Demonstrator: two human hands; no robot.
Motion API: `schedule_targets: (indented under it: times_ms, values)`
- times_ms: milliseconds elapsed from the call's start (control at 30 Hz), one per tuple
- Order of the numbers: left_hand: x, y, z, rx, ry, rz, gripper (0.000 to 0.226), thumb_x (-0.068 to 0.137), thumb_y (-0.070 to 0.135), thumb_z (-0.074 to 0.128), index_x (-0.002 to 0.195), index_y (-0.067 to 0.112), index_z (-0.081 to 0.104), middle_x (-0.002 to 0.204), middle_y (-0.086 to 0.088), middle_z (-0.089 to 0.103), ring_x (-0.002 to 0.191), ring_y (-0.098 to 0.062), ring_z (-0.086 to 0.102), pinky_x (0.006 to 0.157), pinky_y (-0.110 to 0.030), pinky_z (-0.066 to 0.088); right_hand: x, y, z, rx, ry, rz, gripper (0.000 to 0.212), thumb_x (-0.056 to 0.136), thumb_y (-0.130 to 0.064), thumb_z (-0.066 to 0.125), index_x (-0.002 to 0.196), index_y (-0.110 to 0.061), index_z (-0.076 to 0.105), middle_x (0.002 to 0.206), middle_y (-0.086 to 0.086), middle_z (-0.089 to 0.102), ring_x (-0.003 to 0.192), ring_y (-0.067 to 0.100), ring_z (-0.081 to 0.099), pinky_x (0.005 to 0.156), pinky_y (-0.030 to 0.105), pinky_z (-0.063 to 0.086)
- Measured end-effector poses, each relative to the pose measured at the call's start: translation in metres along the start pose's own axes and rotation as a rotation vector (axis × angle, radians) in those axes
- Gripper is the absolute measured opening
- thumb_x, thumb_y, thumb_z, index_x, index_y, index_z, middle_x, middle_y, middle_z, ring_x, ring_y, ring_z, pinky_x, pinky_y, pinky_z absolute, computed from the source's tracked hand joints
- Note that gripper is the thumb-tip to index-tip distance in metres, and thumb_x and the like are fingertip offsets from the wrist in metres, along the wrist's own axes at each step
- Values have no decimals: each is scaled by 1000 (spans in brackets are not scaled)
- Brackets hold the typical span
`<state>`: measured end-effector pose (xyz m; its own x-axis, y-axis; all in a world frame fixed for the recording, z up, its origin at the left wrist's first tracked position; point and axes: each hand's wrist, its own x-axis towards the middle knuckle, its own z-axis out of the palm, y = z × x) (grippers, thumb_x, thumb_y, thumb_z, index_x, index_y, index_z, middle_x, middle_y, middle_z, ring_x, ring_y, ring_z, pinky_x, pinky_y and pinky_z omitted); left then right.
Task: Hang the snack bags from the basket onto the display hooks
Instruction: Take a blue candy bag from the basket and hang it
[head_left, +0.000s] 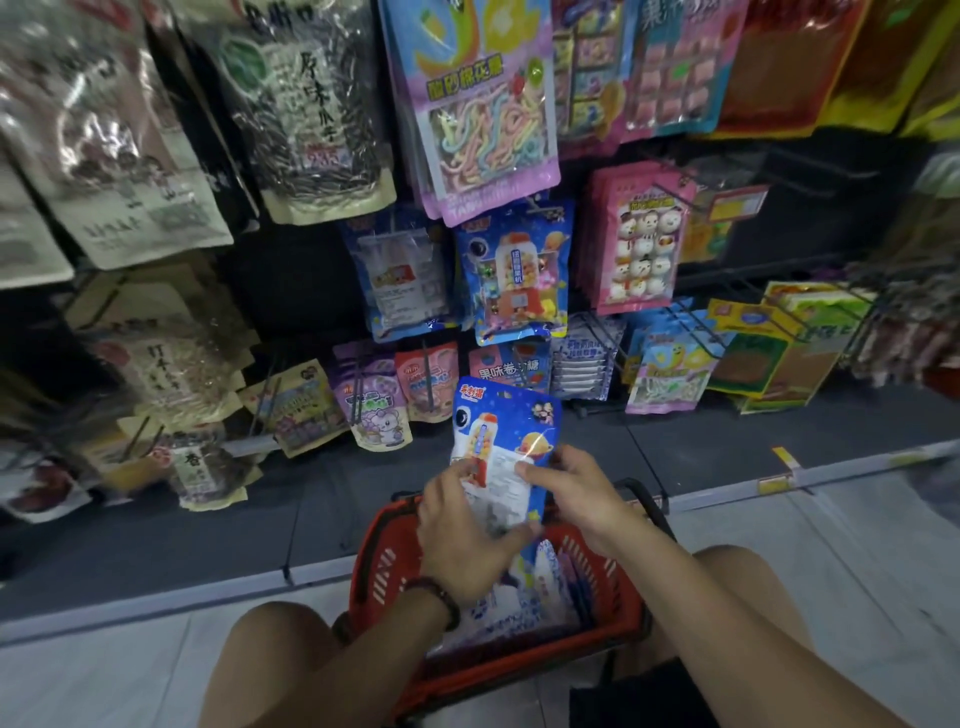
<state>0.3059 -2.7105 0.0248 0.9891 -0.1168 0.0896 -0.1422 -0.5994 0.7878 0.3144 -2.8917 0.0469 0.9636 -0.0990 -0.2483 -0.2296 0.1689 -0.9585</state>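
A blue snack bag (501, 421) with a gumball-machine picture is held upright above the red basket (374, 566). My left hand (465, 535) grips its lower left side and my right hand (569, 488) pinches its right edge. More blue bags (524, 608) lie inside the basket between my knees. Matching blue bags (514, 270) hang on a hook of the display straight ahead, above the held bag.
The rack is crowded with hanging packs: sunflower seeds (306, 114) at upper left, a pastel candy bag (483, 104) at top centre, pink marshmallow bags (639, 239) to the right. Low packs (374, 400) hang near the floor. A dark base ledge (208, 530) runs below the rack.
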Motion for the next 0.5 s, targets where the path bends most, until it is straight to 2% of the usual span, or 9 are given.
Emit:
schedule_targets:
  times_ms: [67, 133, 167, 233, 300, 333, 367, 433, 500]
  values:
    - [5, 10, 7, -144, -54, -59, 96, 60, 57, 91, 140, 34, 45, 134, 9, 52, 124, -13, 53, 102, -37, 50, -5, -3, 13, -33, -93, -23, 27, 95, -16, 77, 121, -10, 72, 111, 9, 83, 99, 24, 80, 73, 30, 61]
    - [14, 15, 9, -370, -33, -109, 55, 78, 33, 85, 126, 34, 57, 122, -2, 67, 113, -26, 69, 93, -51, 59, -11, -8, 20, -102, -173, -29, 36, 93, -30, 76, 126, -17, 73, 109, 4, 82, 100, 19, 78, 78, 28, 60]
    - [18, 16, 5, -404, -3, -127, 35, 88, 28, 79, 119, 33, 63, 117, -7, 70, 107, -31, 71, 90, -55, 61, -12, -10, 20, -120, -201, -32, 35, 96, -32, 74, 129, -21, 74, 111, 3, 82, 103, 18, 78, 83, 31, 62]
    - [26, 10, -4, -427, 12, -151, 15, 98, 25, 74, 112, 30, 73, 111, -6, 77, 102, -28, 75, 87, -48, 64, -12, -13, 11, -122, -169, -66, 26, 105, -25, 68, 129, -26, 77, 116, 6, 80, 108, 19, 77, 86, 36, 64]
    - [31, 4, -17, -494, -21, -167, 17, 98, 19, 77, 110, 30, 75, 105, 7, 83, 100, -21, 78, 79, -29, 65, -6, -20, -2, -173, 54, -122, 19, 105, -21, 69, 122, -25, 75, 113, 6, 77, 109, 24, 75, 85, 34, 60]
    - [35, 3, -23, -524, -47, -170, 21, 97, 16, 78, 112, 29, 75, 106, 12, 83, 103, -18, 79, 80, -26, 64, -3, -24, -10, -212, 176, -137, 20, 103, -21, 71, 123, -24, 71, 111, 4, 73, 109, 25, 73, 86, 33, 57]
    - [38, 1, -29, -547, -82, -167, 25, 97, 14, 78, 118, 27, 74, 112, 12, 82, 107, -16, 78, 86, -28, 64, 0, -28, -18, -242, 248, -134, 28, 101, -23, 74, 128, -23, 66, 112, 2, 69, 110, 25, 71, 90, 34, 56]
    - [45, 1, -38, -594, -162, -137, 40, 96, 13, 78, 134, 19, 66, 128, 4, 78, 119, -19, 74, 100, -39, 60, 5, -33, -30, -242, 221, -97, 47, 100, -28, 76, 142, -21, 58, 123, 0, 65, 116, 21, 67, 102, 38, 56]
    - [49, 2, -42, -643, -238, -133, 50, 95, 13, 78, 141, 15, 59, 136, -3, 74, 124, -24, 72, 106, -45, 58, 7, -39, -37, -125, 118, -74, 47, 101, -27, 74, 145, -19, 60, 131, -3, 70, 121, 16, 69, 107, 40, 56]
